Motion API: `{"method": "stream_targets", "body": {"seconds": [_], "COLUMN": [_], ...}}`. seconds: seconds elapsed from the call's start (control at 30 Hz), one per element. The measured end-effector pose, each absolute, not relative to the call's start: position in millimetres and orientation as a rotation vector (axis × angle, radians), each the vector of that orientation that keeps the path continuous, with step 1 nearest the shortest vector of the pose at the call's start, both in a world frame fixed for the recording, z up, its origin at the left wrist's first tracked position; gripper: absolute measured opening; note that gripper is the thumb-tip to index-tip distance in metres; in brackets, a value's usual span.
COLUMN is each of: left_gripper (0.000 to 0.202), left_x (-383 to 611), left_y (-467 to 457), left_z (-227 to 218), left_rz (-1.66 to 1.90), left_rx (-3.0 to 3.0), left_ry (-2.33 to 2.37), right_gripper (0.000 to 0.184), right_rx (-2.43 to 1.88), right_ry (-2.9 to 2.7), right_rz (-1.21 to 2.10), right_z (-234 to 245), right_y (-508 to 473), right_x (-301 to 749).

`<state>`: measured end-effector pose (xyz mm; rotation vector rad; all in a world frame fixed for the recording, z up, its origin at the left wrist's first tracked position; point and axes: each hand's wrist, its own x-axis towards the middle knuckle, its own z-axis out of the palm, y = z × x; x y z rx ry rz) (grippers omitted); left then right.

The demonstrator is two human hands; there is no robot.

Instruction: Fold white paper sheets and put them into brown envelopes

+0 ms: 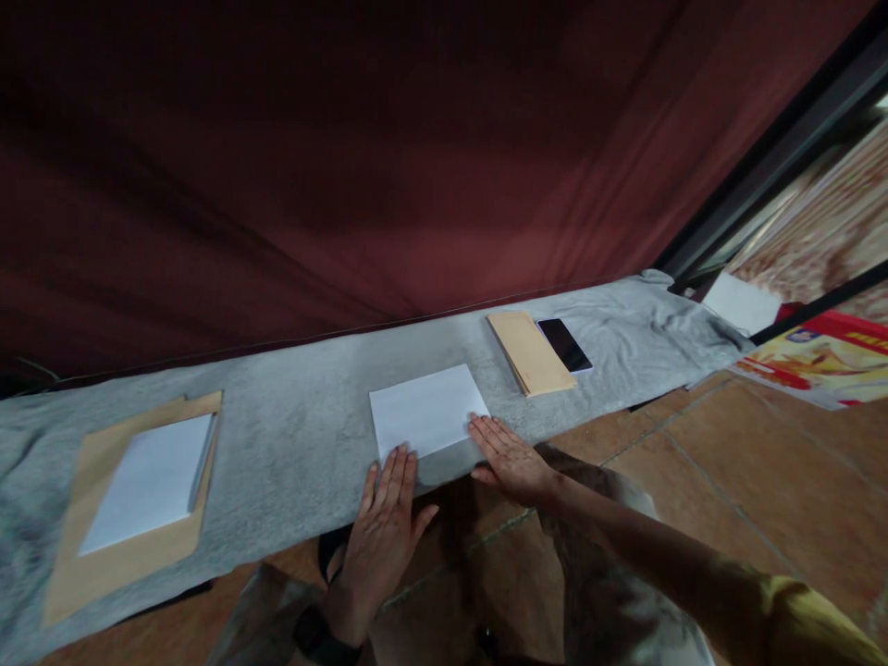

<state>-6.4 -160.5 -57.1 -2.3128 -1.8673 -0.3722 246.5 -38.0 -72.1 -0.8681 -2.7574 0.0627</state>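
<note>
A white folded sheet of paper (426, 410) lies flat near the front edge of a grey cloth-covered surface (298, 435). My left hand (381, 532) lies flat with fingers stretched out, its fingertips touching the sheet's near left corner. My right hand (508, 455) also rests flat and open, fingertips on the sheet's near right corner. Neither hand grips anything.
At the left, a stack of white paper (149, 481) sits on a brown envelope (73, 564). A pile of tan envelopes (528, 353) and a dark phone (563, 344) lie at the right. A dark red curtain (347, 166) hangs behind. The floor (728, 462) is tiled, with a colourful printed sheet (819, 361) at the far right.
</note>
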Motion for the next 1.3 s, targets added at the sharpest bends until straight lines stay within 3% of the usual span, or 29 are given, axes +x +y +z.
{"method": "stream_targets", "body": {"seconds": [0.57,0.87,1.3], "left_gripper": [0.074,0.074,0.073], "left_x": [-2,32,14], "left_y": [-159,-138,-149], "left_z": [-54,-63,-62], "left_rz": [-0.490,-0.441,-0.413], "left_rx": [-2.189,-2.416,-2.395], "left_ry": [-1.910,-1.818,-1.872], "right_gripper": [0.071,0.077,0.072], "right_rx": [-0.932,-0.635,-0.694], "right_ry": [-2.683,-2.747,-2.793], "right_rz": [0.134,0.328,0.277], "right_z": [-60,-50,-51], "right_y": [-38,-55,-46], "right_x": [252,218,233]}}
